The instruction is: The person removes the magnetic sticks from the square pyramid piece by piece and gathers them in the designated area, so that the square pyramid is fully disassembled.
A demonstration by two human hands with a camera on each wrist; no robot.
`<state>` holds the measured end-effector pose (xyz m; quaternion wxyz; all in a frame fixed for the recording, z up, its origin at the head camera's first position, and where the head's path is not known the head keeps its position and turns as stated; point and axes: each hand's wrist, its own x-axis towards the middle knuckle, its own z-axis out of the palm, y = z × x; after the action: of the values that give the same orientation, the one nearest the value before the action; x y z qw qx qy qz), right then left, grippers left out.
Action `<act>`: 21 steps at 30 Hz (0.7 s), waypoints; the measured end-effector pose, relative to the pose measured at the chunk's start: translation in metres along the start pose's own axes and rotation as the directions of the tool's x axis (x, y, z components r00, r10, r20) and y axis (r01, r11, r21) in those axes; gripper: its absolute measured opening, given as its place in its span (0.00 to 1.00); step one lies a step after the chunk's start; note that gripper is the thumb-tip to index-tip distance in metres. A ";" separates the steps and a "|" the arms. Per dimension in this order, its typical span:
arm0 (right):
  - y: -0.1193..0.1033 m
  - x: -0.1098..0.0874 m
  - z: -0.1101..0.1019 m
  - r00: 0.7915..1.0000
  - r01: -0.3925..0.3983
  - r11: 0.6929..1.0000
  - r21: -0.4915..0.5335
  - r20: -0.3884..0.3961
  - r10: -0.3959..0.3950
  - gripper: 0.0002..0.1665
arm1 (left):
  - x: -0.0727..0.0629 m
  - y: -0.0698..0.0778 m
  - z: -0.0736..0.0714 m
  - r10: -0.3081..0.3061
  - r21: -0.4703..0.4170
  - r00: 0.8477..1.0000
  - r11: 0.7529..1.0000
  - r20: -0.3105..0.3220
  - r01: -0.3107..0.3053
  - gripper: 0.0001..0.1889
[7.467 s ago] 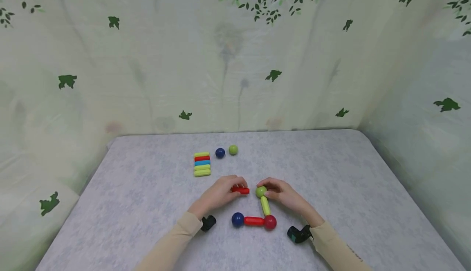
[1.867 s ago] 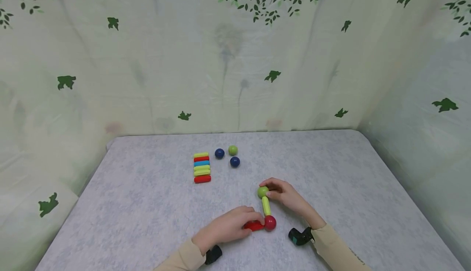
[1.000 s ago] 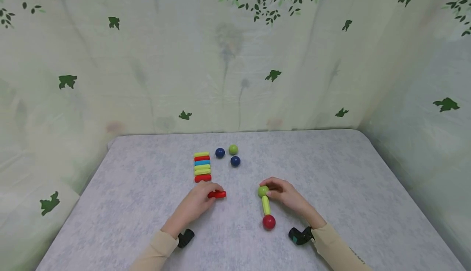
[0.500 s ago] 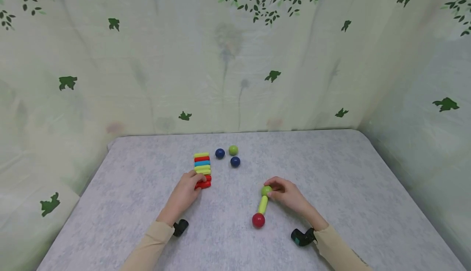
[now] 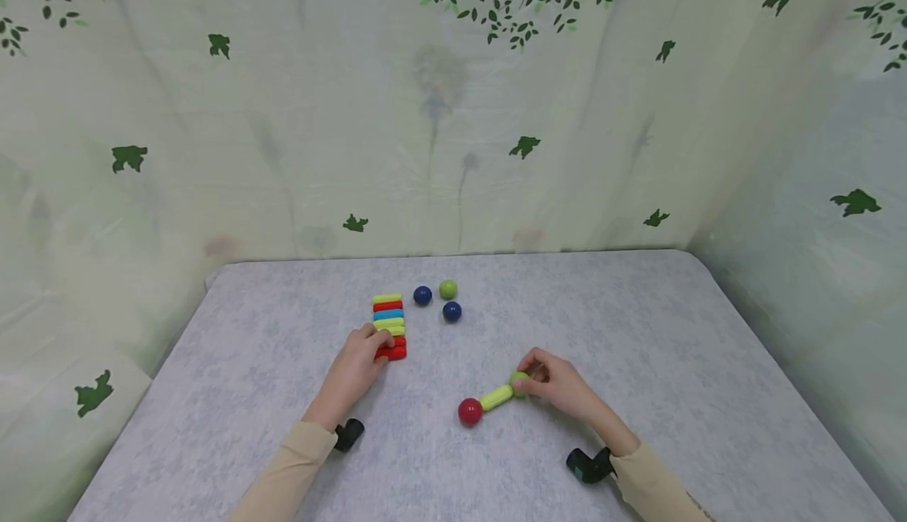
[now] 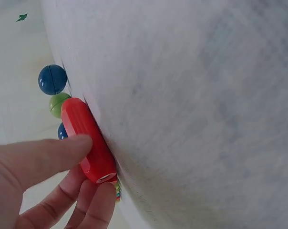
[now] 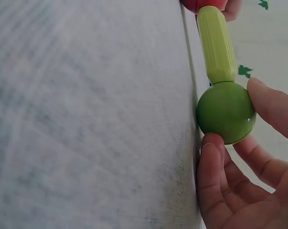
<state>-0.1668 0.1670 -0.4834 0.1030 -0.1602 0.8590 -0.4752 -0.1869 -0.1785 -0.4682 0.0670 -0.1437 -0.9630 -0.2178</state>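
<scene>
My left hand is at the near end of a row of coloured rods. Its thumb lies on the nearest red rod and its fingers curl at that rod's end, covering part of the row. My right hand pinches a green ball between thumb and fingers. A yellow-green rod joins this ball to a red ball, which points left and toward me on the table.
Behind the row's right side are two blue balls, one farther and one nearer, with a loose green ball beside them. A grey-blue cloth covers the table. A leaf-patterned curtain stands behind.
The left hand took the red rod off the red ball and brought it to the row. A blue ball now sits at the back. The right hand has swung the joined piece leftward.
</scene>
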 end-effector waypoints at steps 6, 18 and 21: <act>0.000 -0.003 -0.001 0.999 0.015 0.999 0.042 0.038 -0.016 0.14 | -0.003 0.016 -0.001 0.084 -0.051 0.996 0.995 -0.015 -0.085 0.12; -0.002 -0.008 0.000 0.994 0.000 0.998 0.069 0.110 -0.008 0.15 | -0.019 0.081 0.024 0.377 -0.223 0.851 0.923 0.365 -0.313 0.23; -0.001 -0.007 0.001 0.989 0.011 0.997 0.074 0.148 -0.022 0.16 | -0.019 0.085 0.030 0.391 -0.197 0.853 0.919 0.347 -0.341 0.18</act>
<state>-0.1599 0.1686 -0.4832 0.1687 -0.1983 0.8297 -0.4937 -0.1453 -0.0967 -0.4649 -0.0897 -0.3679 -0.8964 -0.2302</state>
